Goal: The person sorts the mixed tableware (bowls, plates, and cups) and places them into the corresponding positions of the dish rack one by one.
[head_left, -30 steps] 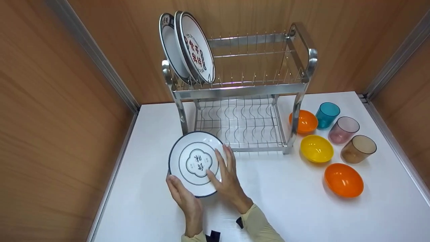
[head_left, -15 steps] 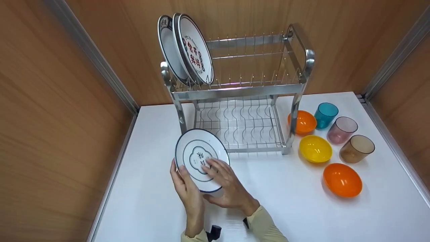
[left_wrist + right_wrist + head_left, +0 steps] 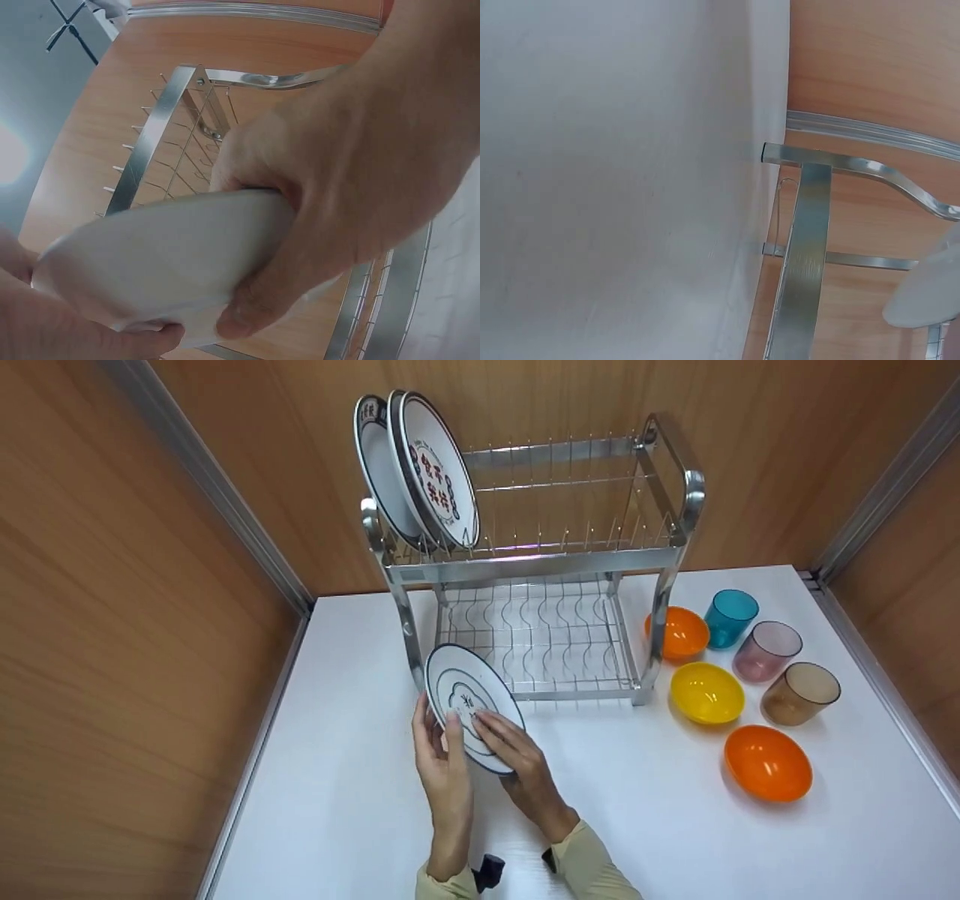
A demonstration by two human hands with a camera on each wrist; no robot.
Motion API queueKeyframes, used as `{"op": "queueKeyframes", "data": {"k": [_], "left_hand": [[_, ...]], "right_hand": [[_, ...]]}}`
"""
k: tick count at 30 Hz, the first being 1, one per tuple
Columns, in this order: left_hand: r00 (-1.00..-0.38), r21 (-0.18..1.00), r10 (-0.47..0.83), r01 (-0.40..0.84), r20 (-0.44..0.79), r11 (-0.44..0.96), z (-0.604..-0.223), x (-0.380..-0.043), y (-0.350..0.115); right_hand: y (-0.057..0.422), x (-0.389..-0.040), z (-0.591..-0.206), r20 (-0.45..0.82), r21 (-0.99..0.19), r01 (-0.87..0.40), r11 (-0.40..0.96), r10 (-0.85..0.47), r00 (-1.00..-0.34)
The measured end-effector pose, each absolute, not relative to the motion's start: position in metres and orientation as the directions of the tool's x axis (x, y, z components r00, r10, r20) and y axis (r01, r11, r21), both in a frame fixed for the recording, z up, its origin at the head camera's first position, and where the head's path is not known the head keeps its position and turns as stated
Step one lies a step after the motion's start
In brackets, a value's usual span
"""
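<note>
A white plate (image 3: 480, 686) with a dark blue rim and printed characters is held tilted in front of the dish rack (image 3: 540, 562). My left hand (image 3: 444, 772) grips its left edge, thumb on the printed face and fingers behind. On the lower right edge, my right hand (image 3: 526, 765) pinches the plate, with its fingers lying across the face and its thumb mostly hidden below. The left wrist view shows the plate's pale side (image 3: 157, 247) between both hands. In the right wrist view only a piece of the plate (image 3: 926, 289) appears at the right border.
Several larger plates (image 3: 442, 472) stand upright at the upper tier's left end. Right of the rack are orange bowls (image 3: 769, 765), a yellow bowl (image 3: 706, 694), and blue (image 3: 731, 619), pink (image 3: 765, 652) and brown cups (image 3: 799, 694). Wooden walls (image 3: 150, 660) enclose the white table (image 3: 330, 780).
The plate has turned from nearly facing the camera to a steeper tilt, shifting right. Both hands moved with it, and the right fingers drew together on its face.
</note>
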State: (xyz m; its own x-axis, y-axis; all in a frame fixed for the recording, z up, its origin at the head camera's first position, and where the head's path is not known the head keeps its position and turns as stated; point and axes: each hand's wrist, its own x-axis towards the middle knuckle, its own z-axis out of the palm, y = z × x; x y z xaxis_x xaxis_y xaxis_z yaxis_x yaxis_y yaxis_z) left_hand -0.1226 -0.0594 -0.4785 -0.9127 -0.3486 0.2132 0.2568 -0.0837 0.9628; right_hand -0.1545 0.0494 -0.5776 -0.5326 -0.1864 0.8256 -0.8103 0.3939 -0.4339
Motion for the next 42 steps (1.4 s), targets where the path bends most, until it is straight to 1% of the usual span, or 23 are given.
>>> {"op": "queueKeyframes", "data": {"k": [3, 9, 13, 18, 23, 31, 34, 38, 42], "left_hand": [[-0.927, 0.97, -0.312, 0.238, 0.21, -0.053, -0.475, -0.124, -0.057], [-0.94, 0.966, -0.233, 0.259, 0.248, -0.02, -0.457, -0.122, -0.053], [-0.937, 0.959, -0.213, 0.283, 0.278, 0.009, -0.46, -0.13, -0.056], [-0.933, 0.956, -0.21, 0.282, 0.292, 0.078, -0.491, -0.155, -0.063], [-0.928, 0.956, -0.256, 0.229, 0.271, 0.183, -0.517, -0.178, -0.073], [-0.894, 0.935, -0.356, 0.158, 0.272, 0.317, -0.539, -0.215, -0.087], [-0.895, 0.933, -0.369, 0.12, 0.25, 0.34, -0.546, -0.227, -0.091], [-0.902, 0.941, -0.371, 0.095, 0.22, 0.325, -0.554, -0.239, -0.096], [-0.907, 0.947, -0.355, 0.12, 0.227, 0.298, -0.562, -0.249, -0.1]], "right_hand": [[0.052, -0.153, -0.577, 0.825, -0.462, -0.819, 0.342, -0.175, -0.538], [0.055, -0.152, -0.576, 0.809, -0.52, -0.81, 0.269, -0.149, -0.569], [0.057, -0.154, -0.574, 0.807, -0.545, -0.803, 0.24, -0.109, -0.58], [0.062, -0.154, -0.565, 0.774, -0.612, -0.762, 0.213, -0.037, -0.632], [0.066, -0.147, -0.549, 0.729, -0.669, -0.712, 0.212, 0.002, -0.685], [0.07, -0.142, -0.539, 0.727, -0.67, -0.705, 0.232, 0.01, -0.687], [0.07, -0.141, -0.54, 0.701, -0.696, -0.681, 0.23, 0.013, -0.713], [0.071, -0.14, -0.54, 0.669, -0.727, -0.653, 0.21, 0.004, -0.744], [0.072, -0.14, -0.54, 0.684, -0.715, -0.668, 0.207, 0.004, -0.73]]}}
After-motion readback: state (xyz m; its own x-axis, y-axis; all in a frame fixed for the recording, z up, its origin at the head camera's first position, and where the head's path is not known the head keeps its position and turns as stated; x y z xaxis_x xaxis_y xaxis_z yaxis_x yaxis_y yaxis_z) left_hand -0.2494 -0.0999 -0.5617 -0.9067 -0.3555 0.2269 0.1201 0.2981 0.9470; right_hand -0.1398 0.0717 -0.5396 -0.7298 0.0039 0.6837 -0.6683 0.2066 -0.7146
